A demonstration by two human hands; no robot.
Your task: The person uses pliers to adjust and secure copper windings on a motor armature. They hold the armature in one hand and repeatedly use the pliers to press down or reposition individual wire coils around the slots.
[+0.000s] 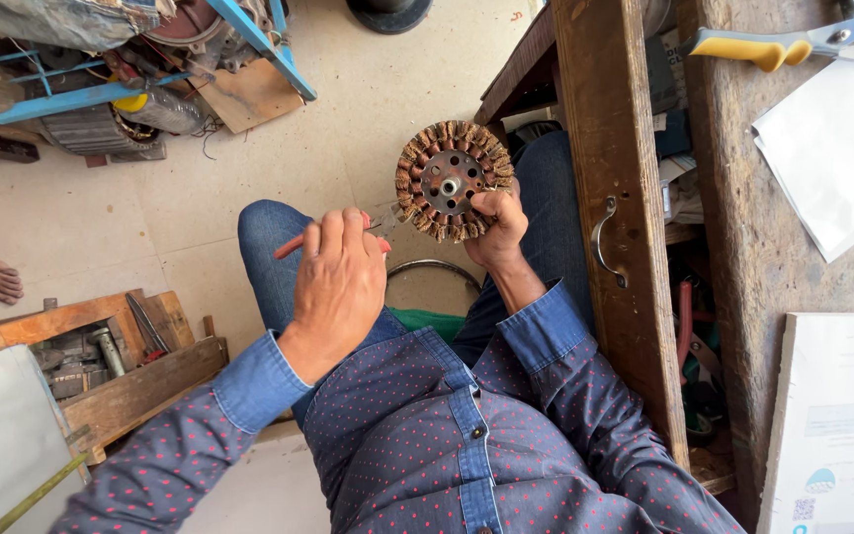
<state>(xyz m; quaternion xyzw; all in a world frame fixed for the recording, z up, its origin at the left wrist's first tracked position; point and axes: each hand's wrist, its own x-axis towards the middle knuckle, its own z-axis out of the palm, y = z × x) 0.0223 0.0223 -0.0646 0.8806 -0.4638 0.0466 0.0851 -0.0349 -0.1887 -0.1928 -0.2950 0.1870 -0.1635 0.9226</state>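
From the head camera, looking straight down over a seated person's lap, the right hand [499,225] is curled shut around the lower right rim of a round motor stator [453,181], thumb lying over the copper windings and fingers wrapped behind; the stator is held up above the right knee with its flat face turned toward the camera, so its axis runs up at the viewer and its central hole and ring of small holes show plainly. The left hand [338,287] is closed in a fist around red-handled pliers [380,225], whose long axis runs from a red handle end poking out to the far left of the knuckles across to the metal nose on the right, pointing at the stator's lower left edge; nose and windings look to be touching or just short of it, and I cannot tell which. Between the two hands there is only a narrow gap. Just right of the right hand stands a wooden workbench drawer front [617,227] with a metal handle [603,240], near the forearm and hemming that side. Left of the left hand the tiled floor [200,198] lies open, with a wooden crate of metal parts [101,356] beyond the left elbow. Yellow-handled snips [773,47] lie on the bench top, well apart from both hands.
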